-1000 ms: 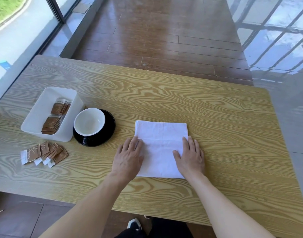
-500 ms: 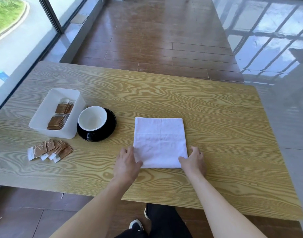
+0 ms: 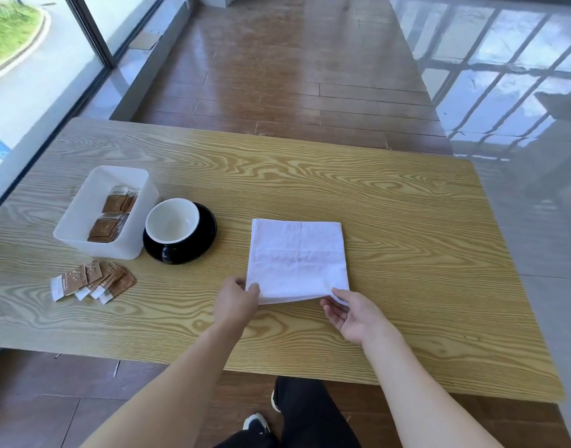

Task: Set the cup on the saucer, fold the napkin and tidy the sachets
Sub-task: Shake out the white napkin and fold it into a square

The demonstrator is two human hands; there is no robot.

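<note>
A white napkin (image 3: 297, 258) lies folded on the wooden table (image 3: 407, 221). My left hand (image 3: 236, 302) pinches its near left corner. My right hand (image 3: 355, 313) pinches the near right corner, and the near edge is lifted slightly off the table. A black cup with a white inside (image 3: 172, 223) stands on a black saucer (image 3: 204, 229) left of the napkin. Several brown sachets (image 3: 91, 281) lie fanned out loose on the table at the left. More brown sachets (image 3: 111, 218) are in a white plastic box (image 3: 83, 202).
The white box stands right beside the saucer near the table's left end. A glass wall runs along the left side. Glossy wood and tile floor lies beyond the table's far edge.
Both hands slid from flat on top of the napkin back to its near corners and took hold of them. The near edge has begun to lift.
</note>
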